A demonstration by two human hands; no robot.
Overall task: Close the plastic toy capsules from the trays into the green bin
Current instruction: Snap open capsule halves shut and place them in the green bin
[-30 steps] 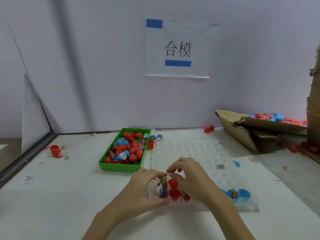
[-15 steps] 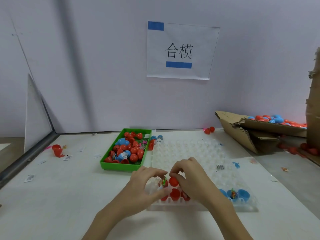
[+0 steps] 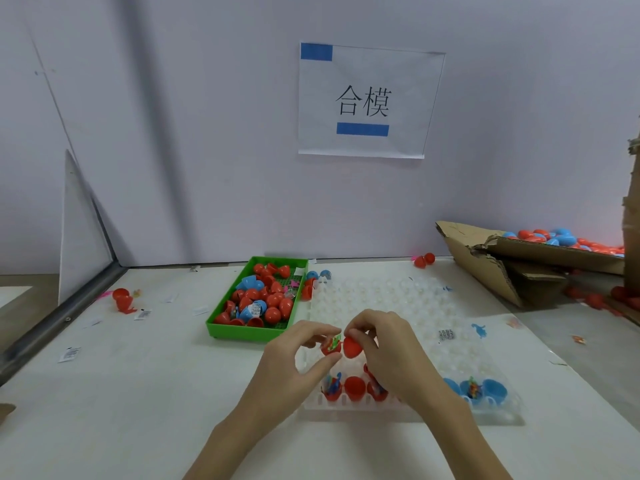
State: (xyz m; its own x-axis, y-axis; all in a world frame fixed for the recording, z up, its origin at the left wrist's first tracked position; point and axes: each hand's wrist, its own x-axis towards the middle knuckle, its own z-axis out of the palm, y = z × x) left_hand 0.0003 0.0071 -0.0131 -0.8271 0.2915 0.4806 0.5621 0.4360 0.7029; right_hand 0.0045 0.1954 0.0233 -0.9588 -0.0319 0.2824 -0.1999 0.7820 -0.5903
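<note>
Above the clear dimpled tray (image 3: 408,306), my left hand (image 3: 294,362) pinches a red capsule half (image 3: 330,346) with a small toy in it. My right hand (image 3: 388,351) pinches the matching red cap (image 3: 353,346) right beside it; the two halves nearly touch. In the tray's front row sit open red halves (image 3: 353,388) and, to the right, open blue halves (image 3: 485,391) with a toy. The green bin (image 3: 242,332) stands left of the tray, holding several red and blue capsules.
A torn cardboard box (image 3: 502,268) with red and blue capsules lies at the back right. Loose red pieces (image 3: 123,299) and paper scraps lie at the left, two red capsules (image 3: 424,260) by the back wall. A metal rail (image 3: 52,327) runs along the table's left edge.
Both hands lifted from the tray's front row, the left bringing up a toy-filled red half and the right a red cap, and drew them together.
</note>
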